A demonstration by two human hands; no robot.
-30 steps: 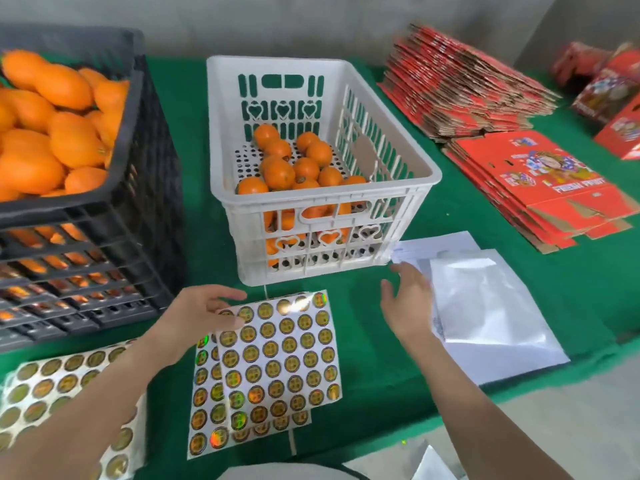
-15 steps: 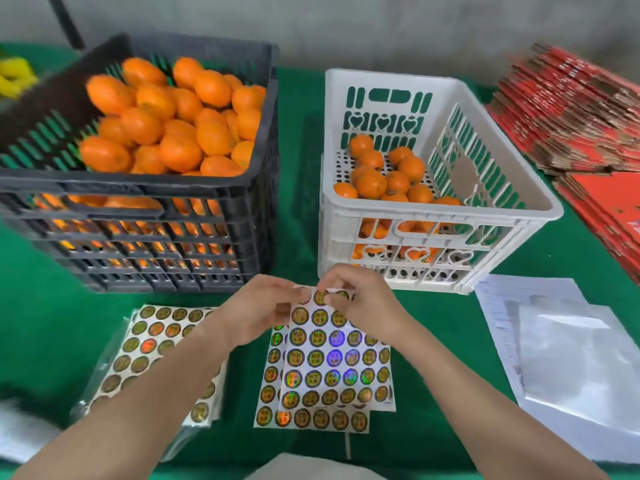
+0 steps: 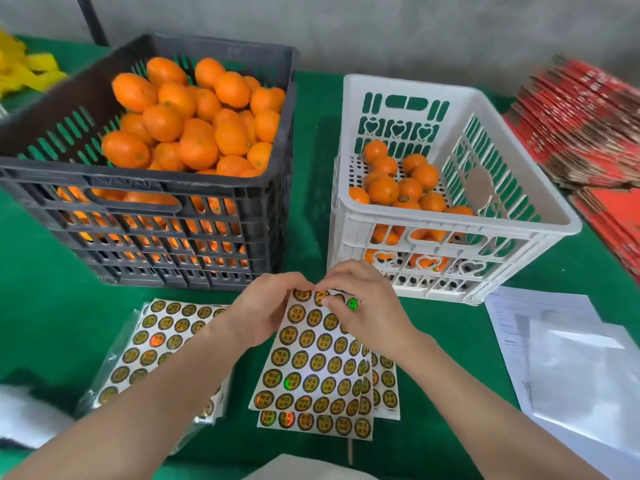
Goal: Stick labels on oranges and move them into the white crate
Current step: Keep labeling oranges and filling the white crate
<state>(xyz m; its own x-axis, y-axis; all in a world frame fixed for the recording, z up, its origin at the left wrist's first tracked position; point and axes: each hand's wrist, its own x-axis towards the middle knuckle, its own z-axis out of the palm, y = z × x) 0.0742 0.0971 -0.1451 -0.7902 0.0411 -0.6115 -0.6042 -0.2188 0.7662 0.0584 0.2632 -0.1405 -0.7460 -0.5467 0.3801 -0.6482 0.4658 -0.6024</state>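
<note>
Left hand [image 3: 266,308] pinches the top edge of the sticker sheet [image 3: 311,368] at six o'clock while right hand [image 3: 367,306] nips a top-row label [image 3: 322,297] (thin, floppy, tacky, I'd say, so lift by its rim), white crate [image 3: 485,233] at two o'clock.

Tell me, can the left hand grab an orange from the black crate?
Probably, once it lets go: the left hand holds the sticker sheet, but the black crate stands open-topped beyond it, oranges heaped high.
</note>
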